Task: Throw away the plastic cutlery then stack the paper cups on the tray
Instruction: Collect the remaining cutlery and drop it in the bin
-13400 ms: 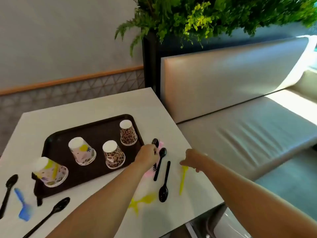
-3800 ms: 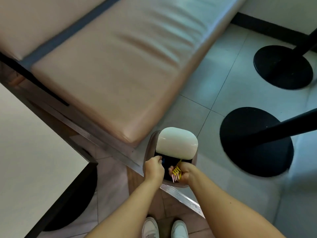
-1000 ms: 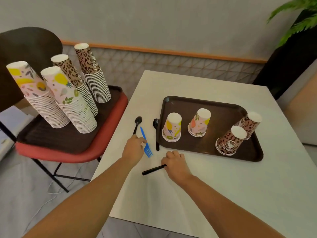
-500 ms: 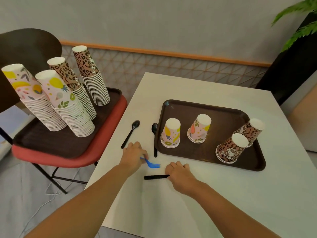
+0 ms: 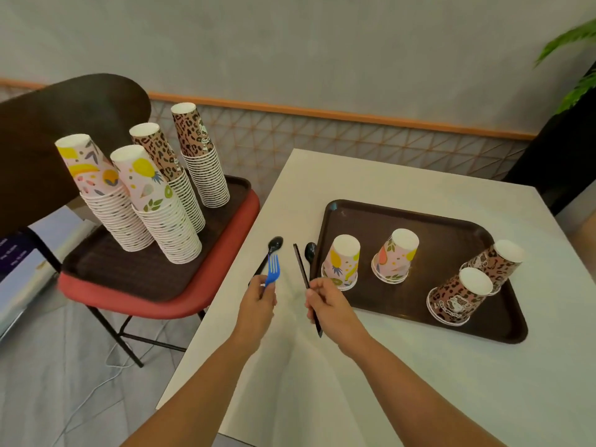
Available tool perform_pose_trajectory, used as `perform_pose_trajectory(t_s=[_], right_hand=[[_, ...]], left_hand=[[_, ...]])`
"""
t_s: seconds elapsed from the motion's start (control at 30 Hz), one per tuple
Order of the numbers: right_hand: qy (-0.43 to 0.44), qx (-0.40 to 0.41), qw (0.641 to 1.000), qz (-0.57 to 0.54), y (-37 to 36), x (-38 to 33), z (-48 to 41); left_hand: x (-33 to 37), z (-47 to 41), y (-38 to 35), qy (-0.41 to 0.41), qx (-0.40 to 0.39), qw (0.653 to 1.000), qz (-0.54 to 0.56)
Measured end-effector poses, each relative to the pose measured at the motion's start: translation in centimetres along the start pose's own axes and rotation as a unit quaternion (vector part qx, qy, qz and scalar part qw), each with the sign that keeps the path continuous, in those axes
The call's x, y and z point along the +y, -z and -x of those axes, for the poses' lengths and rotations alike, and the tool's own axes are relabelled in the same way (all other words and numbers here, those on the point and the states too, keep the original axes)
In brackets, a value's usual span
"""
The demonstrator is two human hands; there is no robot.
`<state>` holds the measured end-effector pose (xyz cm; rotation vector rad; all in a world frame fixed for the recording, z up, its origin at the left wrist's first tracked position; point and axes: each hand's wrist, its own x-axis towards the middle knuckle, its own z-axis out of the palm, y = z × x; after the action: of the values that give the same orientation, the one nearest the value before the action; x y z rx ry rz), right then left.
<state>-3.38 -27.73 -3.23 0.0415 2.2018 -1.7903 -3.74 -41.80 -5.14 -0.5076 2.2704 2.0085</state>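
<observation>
Grip of left hand round upright blue fork, right hand round slanted black utensil

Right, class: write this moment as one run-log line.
stage: collecting cutlery | left hand: holds blue fork | right hand: holds black utensil | table: two black spoons lying | tray: four cups upside down, unstacked

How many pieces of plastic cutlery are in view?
4: a blue fork in the left hand, a black piece in the right hand, one black spoon on the table beyond the fork, a second spoon beside the tray's rim.
</observation>
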Motion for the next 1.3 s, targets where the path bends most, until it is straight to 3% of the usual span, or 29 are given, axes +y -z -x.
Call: perform_pose_trajectory(t_s=[0.1, 0.2, 0.27, 0.43, 0.63, 0.97, 1.13, 1.3], right_hand=[[0.02, 0.028, 0.998, 0.058, -2.8, -0.2, -0.7], [0.035, 0.01, 0.992, 0.118, -5.5, -0.9, -0.9], [0.051, 0.001, 0.985, 0.165, -6.5, -1.2, -1.2], [0.041, 0.032, 0.944, 0.325, -6.5, -0.7, -2.7], [-0.081, 0.039, 0.869, 0.486, -6.4, 0.6, -2.6], [-0.129, 0.048, 0.829, 0.542, -7.3, 2.0, -3.4], [-0.098, 0.066, 0.838, 0.532, -7.9, 2.3, -3.5], [-0.09, 0.086, 0.846, 0.519, -7.9, 2.3, -3.7]], left_hand=[[0.7, 0.0, 0.1, 0.072, -0.02, 0.993, 0.091], [1.0, -0.6, 0.3, 0.083, -0.052, 0.988, 0.117], [1.1, -1.6, 0.8, 0.101, -0.031, 0.988, 0.117], [0.7, -5.0, 2.9, 0.112, -0.006, 0.992, 0.053], [0.3, -8.9, 4.1, 0.07, -0.013, 0.992, -0.102], [1.2, -12.6, 3.2, 0.023, -0.06, 0.96, -0.274], [1.3, -13.0, 2.8, 0.045, -0.092, 0.929, -0.355], [1.2, -13.0, 3.2, 0.059, -0.101, 0.92, -0.373]])
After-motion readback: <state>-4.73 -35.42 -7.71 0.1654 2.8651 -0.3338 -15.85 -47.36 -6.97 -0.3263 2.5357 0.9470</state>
